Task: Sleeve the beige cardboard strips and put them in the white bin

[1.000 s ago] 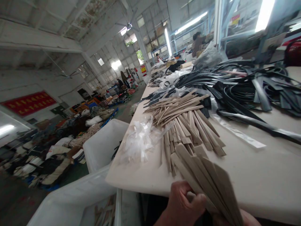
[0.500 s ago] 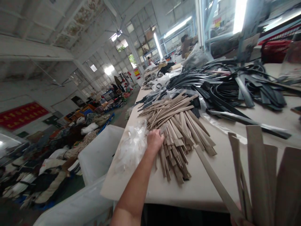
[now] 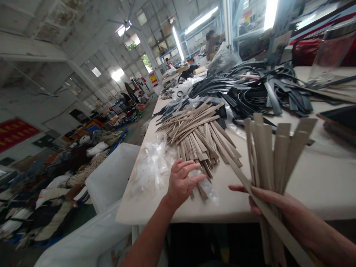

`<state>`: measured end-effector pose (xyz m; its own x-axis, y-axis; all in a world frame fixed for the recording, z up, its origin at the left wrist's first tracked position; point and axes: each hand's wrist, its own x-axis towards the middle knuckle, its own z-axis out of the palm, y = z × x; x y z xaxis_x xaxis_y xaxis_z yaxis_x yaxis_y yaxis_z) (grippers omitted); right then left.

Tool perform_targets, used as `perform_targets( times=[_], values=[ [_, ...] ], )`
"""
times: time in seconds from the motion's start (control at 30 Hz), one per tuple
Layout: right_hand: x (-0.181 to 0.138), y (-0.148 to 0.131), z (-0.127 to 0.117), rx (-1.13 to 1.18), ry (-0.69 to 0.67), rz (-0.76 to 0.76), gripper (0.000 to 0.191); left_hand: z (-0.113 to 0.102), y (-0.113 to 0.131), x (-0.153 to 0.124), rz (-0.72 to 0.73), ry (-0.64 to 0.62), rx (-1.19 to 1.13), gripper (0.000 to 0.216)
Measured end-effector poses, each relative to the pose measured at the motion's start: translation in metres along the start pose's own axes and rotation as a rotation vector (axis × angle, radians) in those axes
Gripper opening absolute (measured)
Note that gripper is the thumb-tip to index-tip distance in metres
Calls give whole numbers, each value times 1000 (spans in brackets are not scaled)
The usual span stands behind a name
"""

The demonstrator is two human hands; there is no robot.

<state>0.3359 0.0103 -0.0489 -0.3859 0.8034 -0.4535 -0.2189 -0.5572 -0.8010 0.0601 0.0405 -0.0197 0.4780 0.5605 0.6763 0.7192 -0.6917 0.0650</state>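
Observation:
My left hand (image 3: 180, 183) is above the near edge of the table, its thumb and fingers pinching a small piece of clear plastic (image 3: 209, 189). Beneath and beyond it spreads a pile of flat taupe strips (image 3: 194, 137), layered in crossing directions. On the right, my right hand (image 3: 283, 205) grips a fanned bundle of the same strips (image 3: 264, 152), held upright in front of the table. One longer strip (image 3: 239, 172) slants across that hand toward the pile. Crumpled clear plastic pieces (image 3: 152, 167) lie in a heap left of the pile.
Black strips (image 3: 250, 89) lie coiled and tangled across the back of the table (image 3: 319, 185). A clear jar (image 3: 330, 52) stands at the far right beside a red basket (image 3: 303, 55). White bins (image 3: 111, 174) adjoin the table's left side. Another person (image 3: 211, 44) is farther back.
My left hand has come back toward me from the pile with the clear plastic. My right hand has risen into view with its bundle, which has moved left.

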Motion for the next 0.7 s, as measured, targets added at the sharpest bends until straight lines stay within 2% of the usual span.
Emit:
perform_targets(
  times=[0.13, 0.3, 0.5, 0.7],
  values=[
    [13, -17, 32, -38, -214, 20, 48, -9, 20, -19, 81, 48, 10, 18],
    [29, -13, 61, 9, -335, 92, 42, -14, 28, -34, 82, 123, -2, 20],
    [41, -9, 81, -3, -410, 138, 24, -21, 33, -51, 60, 107, -15, 17],
    [49, 8, 89, -65, -442, 75, 30, -21, 34, -62, 56, 93, -23, 20]
  ],
)
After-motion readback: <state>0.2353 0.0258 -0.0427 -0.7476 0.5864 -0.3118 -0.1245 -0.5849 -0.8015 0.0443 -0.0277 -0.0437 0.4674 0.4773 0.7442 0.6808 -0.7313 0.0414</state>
